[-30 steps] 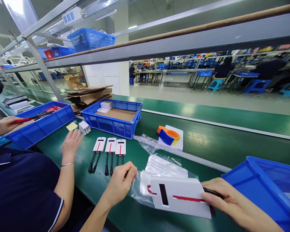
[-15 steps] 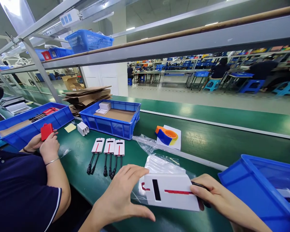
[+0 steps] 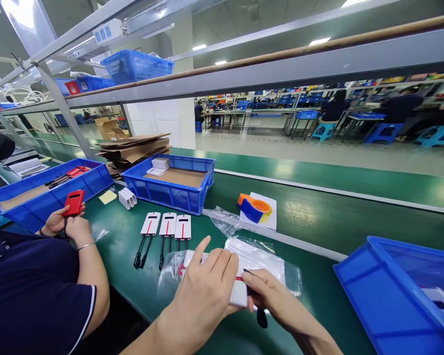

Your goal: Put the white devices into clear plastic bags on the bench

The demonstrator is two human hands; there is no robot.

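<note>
Two bare hands grasp a white device (image 3: 239, 296) between them, low over a green workbench (image 3: 311, 212).

The left hand (image 3: 207, 283) is wrapped across the device's middle, covering most of it, one finger raised; the right hand (image 3: 276, 296) grips the near end, where a black cable (image 3: 262, 318) hangs below. The device's far end, with a red mark, pokes out left of the left hand, with a clear bag (image 3: 167, 271) around it. Just beyond the hands lies a stack of clear bags (image 3: 259, 256); to the left, three white devices (image 3: 167, 225) with black cables lie in a row. Farther out are an orange and blue tape roll (image 3: 257, 209), a blue bin (image 3: 385, 296) at right, and, at left, a co-worker holding a red device (image 3: 74, 203).
</note>
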